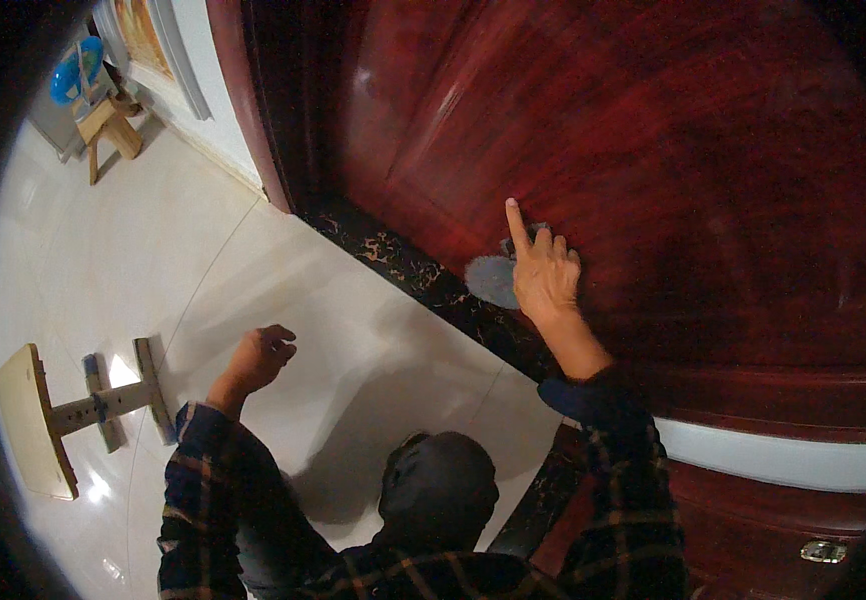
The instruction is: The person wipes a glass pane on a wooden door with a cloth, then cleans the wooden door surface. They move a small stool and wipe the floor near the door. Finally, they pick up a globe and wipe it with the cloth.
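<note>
My right hand is over a dark red, glossy wood panel. Its index finger is stretched out and the other fingers are bent. Partly hidden beneath that hand is a grey, fuzzy oval object, with darker bits showing past the knuckles. Whether the hand grips it I cannot tell. To the left, above the pale tiled floor, my left hand hangs with loosely curled fingers. A small gap shows between its thumb and fingers, and I see nothing in it.
Black marble edging runs between panel and floor. A small stand with a pale board and metal legs is at the left. Farther back are a wooden stool and a blue round object. A metal fitting sits at lower right.
</note>
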The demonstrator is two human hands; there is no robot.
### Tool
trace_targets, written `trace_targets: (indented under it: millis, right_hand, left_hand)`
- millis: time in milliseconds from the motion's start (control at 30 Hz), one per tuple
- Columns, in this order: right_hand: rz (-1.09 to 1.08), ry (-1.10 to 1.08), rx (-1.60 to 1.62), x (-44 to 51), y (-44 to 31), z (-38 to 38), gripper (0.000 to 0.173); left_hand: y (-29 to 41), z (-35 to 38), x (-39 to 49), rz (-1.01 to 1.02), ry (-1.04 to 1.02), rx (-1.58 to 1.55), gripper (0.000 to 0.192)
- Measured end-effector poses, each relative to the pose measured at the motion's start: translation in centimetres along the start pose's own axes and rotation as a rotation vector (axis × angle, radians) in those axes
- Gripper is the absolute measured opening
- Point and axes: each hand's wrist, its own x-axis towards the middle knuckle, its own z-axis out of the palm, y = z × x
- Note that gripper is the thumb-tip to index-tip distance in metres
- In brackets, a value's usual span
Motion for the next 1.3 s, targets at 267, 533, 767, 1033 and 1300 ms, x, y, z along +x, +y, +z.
trace_targets:
  millis: [267, 533, 767, 1033, 1300]
  right_hand:
    - [0.008, 0.025, 0.012, 0.0, 0.1, 0.4, 0.090]
    - [0.001, 0.036, 0.035, 0.6, -0.1, 0.2, 0.085]
    - [-0.021, 0.035, 0.033, 1.0, 0.0, -0.5, 0.069]
    - [-0.090, 0.019, 0.060, -0.4, 0.9, 0.2, 0.062]
    - [-0.066, 0.050, 0.071, 0.5, 0.9, -1.4, 0.064]
  left_hand:
    - [-0.3, 0.1, 0.3, 0.007, 0.004, 0.016, 0.027]
    - [-0.8, 0.1, 0.2, 0.032, -0.003, -0.030, 0.019]
    - [-1.0, 0.0, 0.0, 0.018, -0.004, -0.034, 0.019]
    - [-0.8, -0.2, -0.1, 0.051, 0.005, -0.003, 0.018]
    - [-2.3, -0.1, 0.8, 0.134, -0.005, 0.044, 0.027]
